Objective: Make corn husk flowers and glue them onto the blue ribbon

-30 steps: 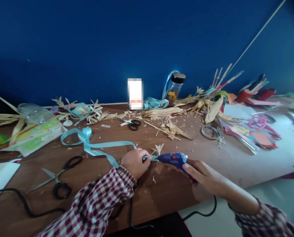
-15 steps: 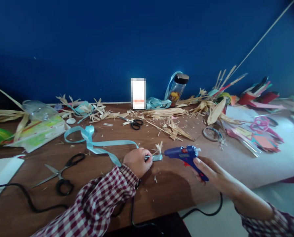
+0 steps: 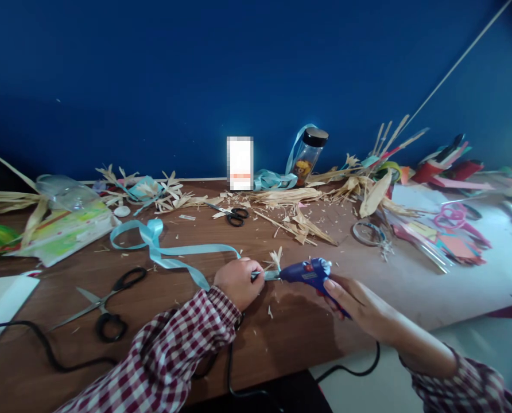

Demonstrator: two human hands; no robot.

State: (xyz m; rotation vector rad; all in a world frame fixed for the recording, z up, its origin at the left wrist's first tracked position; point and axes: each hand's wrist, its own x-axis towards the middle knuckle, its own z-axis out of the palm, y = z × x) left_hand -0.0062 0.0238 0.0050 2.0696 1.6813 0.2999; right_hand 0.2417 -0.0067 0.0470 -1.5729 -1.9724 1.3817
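My left hand (image 3: 239, 282) is closed in a pinch on a light blue ribbon (image 3: 182, 250), whose loose loops trail off to the left over the table. A short ribbon-wrapped end sticks out past my fingertips, with a pale dried-husk flower (image 3: 275, 259) beside it. In my right hand (image 3: 350, 301) is a blue glue gun (image 3: 304, 272), gripped by its handle. Its nozzle points left and meets the short ribbon end; whether glue is coming out I cannot tell.
Large black-handled scissors (image 3: 105, 304) lie open on the left, and smaller scissors (image 3: 236, 216) lie farther back. A jar (image 3: 310, 155) leans by the blue wall among dried husks (image 3: 286, 197). A black cord (image 3: 355, 370) hangs at the front edge.
My right hand has brought the glue gun left and slightly down, so its nozzle now reaches the ribbon end. My left hand stays almost in place.
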